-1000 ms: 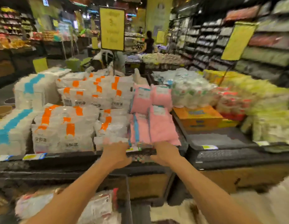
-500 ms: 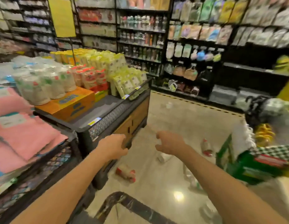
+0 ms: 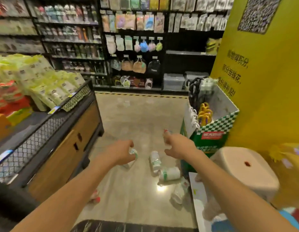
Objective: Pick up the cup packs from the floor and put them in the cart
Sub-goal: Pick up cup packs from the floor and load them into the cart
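Several cup packs lie on the shiny floor: a white pack with green bands (image 3: 155, 160), another on its side (image 3: 169, 173), and a clear one (image 3: 178, 193) nearer me. A red-ended pack (image 3: 95, 196) lies by the display base. My left hand (image 3: 119, 153) hovers with loosely curled fingers and holds nothing; it partly hides one more pack (image 3: 133, 152). My right hand (image 3: 178, 145) reaches forward with fingers spread and is empty, and a red-topped pack (image 3: 165, 131) peeks out past its fingertips. A dark bar (image 3: 128, 226) crosses the bottom edge; I cannot tell if it is the cart.
A wood-panelled display table (image 3: 73, 139) with a mesh rail stands on the left. A green checkered cardboard bin (image 3: 212, 131), a beige stool (image 3: 245, 168) and a yellow pillar (image 3: 262, 81) crowd the right. Dark shelves (image 3: 137, 47) close off the aisle's far end.
The view has swung right, from the stacked display table to the aisle floor. Both hands have left the table's edge and now reach out over the scattered packs.
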{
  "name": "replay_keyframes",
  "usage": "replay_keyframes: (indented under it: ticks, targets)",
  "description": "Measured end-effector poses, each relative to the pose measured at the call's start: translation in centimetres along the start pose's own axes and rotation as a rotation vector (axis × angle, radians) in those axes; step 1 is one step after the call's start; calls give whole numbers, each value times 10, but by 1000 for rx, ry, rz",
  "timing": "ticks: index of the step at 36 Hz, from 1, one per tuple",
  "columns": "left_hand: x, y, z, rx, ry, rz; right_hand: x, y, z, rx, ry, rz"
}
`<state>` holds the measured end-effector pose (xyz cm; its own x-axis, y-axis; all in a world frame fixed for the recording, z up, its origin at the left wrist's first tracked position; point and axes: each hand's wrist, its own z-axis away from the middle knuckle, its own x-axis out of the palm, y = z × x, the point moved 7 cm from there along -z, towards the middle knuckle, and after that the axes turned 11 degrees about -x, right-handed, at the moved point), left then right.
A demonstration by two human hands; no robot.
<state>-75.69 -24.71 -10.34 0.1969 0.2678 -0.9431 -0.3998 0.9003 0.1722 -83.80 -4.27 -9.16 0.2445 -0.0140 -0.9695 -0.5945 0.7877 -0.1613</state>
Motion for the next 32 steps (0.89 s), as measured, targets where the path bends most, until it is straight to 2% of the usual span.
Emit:
replay_keyframes:
  ticks: [11, 19, 25, 29, 32]
  targets:
    - [37, 104, -95, 54, -76, 17, 28, 133, -38, 125, -43, -120]
    - [82, 162, -192, 162, -185, -46, 77, 215, -80, 311, -77, -252]
    - [150, 203, -293, 317, -304, -100, 152, 276, -120, 532, -128, -404]
    - [217, 226, -377, 414, -342, -143, 231, 317, -147, 733, -86, -533]
    - [279, 235, -432, 420, -387, -149, 302, 340, -165, 864, -52, -660]
